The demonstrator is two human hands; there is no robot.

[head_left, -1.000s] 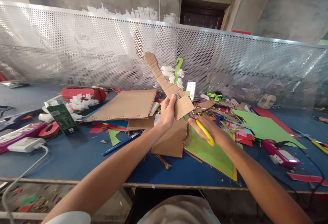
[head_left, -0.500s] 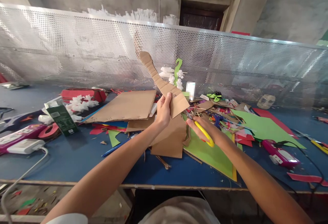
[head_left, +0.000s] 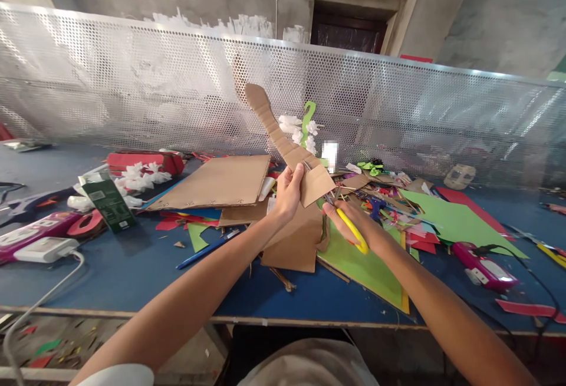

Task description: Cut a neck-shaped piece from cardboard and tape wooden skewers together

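Grips cutout in left hand, raised over tabletop, neck pointing to 11 o'clock. Clasps scissors in right hand at the cutout's 4 o'clock, blades at its edge.

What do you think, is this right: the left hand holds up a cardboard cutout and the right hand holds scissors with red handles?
Not quite: the scissors have yellow handles, not red, as the head view shows. The left hand does hold up the cardboard cutout, and the right hand holds the scissors.
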